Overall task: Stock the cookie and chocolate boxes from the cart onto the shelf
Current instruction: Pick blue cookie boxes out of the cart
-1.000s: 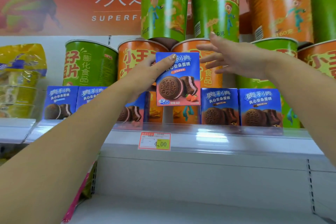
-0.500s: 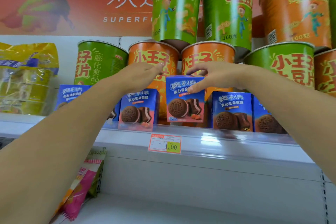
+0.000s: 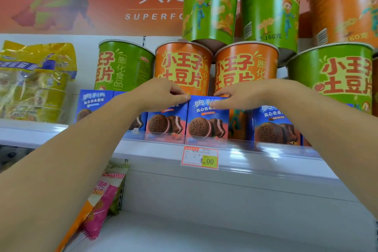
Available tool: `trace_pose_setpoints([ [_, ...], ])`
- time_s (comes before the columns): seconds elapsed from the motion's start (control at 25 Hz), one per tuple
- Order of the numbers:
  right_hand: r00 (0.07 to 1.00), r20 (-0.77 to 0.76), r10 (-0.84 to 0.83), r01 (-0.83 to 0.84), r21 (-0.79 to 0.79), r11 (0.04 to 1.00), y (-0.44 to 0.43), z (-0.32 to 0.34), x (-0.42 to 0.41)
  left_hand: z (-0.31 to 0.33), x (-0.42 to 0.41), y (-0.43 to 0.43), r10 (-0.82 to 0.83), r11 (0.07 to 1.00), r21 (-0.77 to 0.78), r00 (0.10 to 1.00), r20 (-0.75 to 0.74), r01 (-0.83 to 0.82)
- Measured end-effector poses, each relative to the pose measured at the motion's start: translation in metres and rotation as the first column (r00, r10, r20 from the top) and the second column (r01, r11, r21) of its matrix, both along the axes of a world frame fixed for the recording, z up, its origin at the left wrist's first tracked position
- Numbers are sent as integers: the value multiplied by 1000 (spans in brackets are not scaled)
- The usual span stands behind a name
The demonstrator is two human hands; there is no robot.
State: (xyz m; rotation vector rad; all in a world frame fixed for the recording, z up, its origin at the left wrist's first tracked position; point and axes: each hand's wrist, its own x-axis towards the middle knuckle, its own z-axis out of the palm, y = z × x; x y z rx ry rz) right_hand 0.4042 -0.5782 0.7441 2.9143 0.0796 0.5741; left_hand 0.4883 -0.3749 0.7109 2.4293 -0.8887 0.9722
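Cookie box [image 3: 206, 127]: upright at the shelf [image 3: 266, 162] front edge, above the price tag [image 3: 200, 158]. Right hand [image 3: 243, 96] pinches its top, thumb on the front face. Left hand [image 3: 157, 93] grips the top of the neighbouring box [image 3: 166, 124], which touches it on the left. Orange tubs [image 3: 184, 65] stand behind.

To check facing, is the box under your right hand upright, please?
Upright: the cookie box stands on the shelf, front facing out, level with its neighbour; right hand grips its top.
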Motion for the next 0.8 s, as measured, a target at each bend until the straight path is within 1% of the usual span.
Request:
trace_pose_setpoints([
  [0.04, 995, 79, 53, -58, 55, 997, -6, 2, -8, 1, -2, -2, 4, 1000, -7, 1000, 7, -4],
  [0.08, 979, 190, 76, -99, 113, 989, -15, 6, -19, 2, -5, -6, 1, 1000, -20, 999, 33, -1],
  [0.12, 955, 293, 46, -96, 156, 983, -29, 11, -31, 3, -8, -12, -13, 999, -45, 997, 74, 17],
  [0.16, 937, 348, -22, -45, 183, 982, -49, 15, -42, 5, -13, -20, -47, 996, -69, 991, 124, 56],
  [0.2, 929, 352, -115, 47, 196, 979, -69, 19, -53, 6, -18, -30, -95, 991, -78, 982, 164, 109],
  [0.24, 923, 315, -221, 156, 220, 963, -89, 19, -61, 7, -24, -42, -140, 986, -61, 971, 193, 155],
  [0.32, 895, 206, -396, 334, 279, 900, -122, 12, -77, 9, -33, -70, -185, 983, 48, 956, 228, 178],
  [0.36, 879, 156, -451, 386, 324, 864, -133, 6, -82, 10, -36, -82, -191, 979, 112, 952, 239, 169],
  [0.4, 873, 119, -473, 398, 385, 833, -142, 1, -85, 9, -38, -95, -205, 973, 160, 948, 243, 169],
  [0.48, 899, 104, -425, 319, 511, 798, -153, -11, -87, 8, -39, -114, -235, 957, 217, 952, 197, 192],
  [0.52, 917, 121, -380, 259, 542, 799, -154, -16, -86, 7, -39, -122, -235, 952, 236, 960, 153, 195],
  [0.6, 938, 184, -292, 163, 510, 845, -156, -25, -80, 3, -39, -130, -204, 949, 267, 973, 105, 170],
  [0.64, 944, 208, -254, 125, 488, 864, -154, -28, -76, 3, -39, -130, -190, 950, 271, 975, 113, 154],
  [0.72, 953, 239, -188, 48, 493, 869, -149, -31, -69, 3, -39, -123, -165, 961, 245, 977, 138, 127],
  [0.8, 955, 263, -138, -14, 505, 863, -142, -32, -62, 6, -37, -110, -145, 970, 213, 983, 117, 118],
])
